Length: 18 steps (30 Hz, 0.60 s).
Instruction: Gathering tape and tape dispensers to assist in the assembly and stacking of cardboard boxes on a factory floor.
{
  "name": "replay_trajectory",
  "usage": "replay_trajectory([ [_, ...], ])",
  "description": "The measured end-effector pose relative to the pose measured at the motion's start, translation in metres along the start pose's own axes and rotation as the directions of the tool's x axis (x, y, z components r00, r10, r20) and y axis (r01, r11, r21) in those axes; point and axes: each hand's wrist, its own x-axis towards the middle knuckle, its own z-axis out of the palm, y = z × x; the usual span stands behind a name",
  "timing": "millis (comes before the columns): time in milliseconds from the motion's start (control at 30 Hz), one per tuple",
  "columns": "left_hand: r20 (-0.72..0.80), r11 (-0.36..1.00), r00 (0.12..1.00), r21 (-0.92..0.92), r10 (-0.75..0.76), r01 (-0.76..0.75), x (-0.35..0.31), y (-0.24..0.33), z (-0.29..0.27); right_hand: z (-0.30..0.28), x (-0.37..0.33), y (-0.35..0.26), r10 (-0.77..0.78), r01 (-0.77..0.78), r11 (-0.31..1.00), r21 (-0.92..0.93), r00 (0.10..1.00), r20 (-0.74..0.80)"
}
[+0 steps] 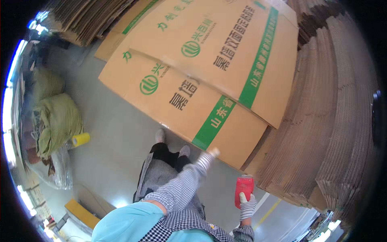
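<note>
My right hand [248, 207], in a striped white glove, is wrapped round a red tape dispenser [244, 190], held beside the corner of the cardboard. My left hand [209, 157], gloved the same way, is at the near edge of a flat printed cardboard sheet [161, 103]. Motion blurs its fingers, and whether it touches the sheet cannot be made out. A second large cardboard sheet [217, 36] overlaps the first on its far side. Both carry green bands and dark lettering.
Tall stacks of folded cardboard [298, 133] stand close on the right, with another stack [86, 18] at the far left. Green woven sacks [60, 121], a yellow roll [81, 139] and clear plastic wrap [60, 171] lie on the floor at left. A yellow-topped box [82, 213] is at lower left.
</note>
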Motion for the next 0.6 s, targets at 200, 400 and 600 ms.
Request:
replay_trajectory([
  [200, 0.768, 0.947, 0.625, 0.288, -0.139, -0.143, 0.050, 0.001, 0.009, -0.004, -0.012, -0.023, -0.202, 0.202, 0.966, 0.159, 0.979, -0.017],
  [400, 0.049, 0.594, 0.965, -0.796, 0.257, -0.118, 0.221, 0.159, -0.011, 0.005, -0.020, -0.006, -0.105, 0.095, 0.930, 0.354, 0.994, 0.009],
  [600, 0.124, 0.644, 0.981, -0.741, -0.149, 0.191, 0.218, 0.223, 0.050, 0.000, -0.055, 0.001, -0.040, 0.054, 0.895, 0.442, 0.998, -0.040],
])
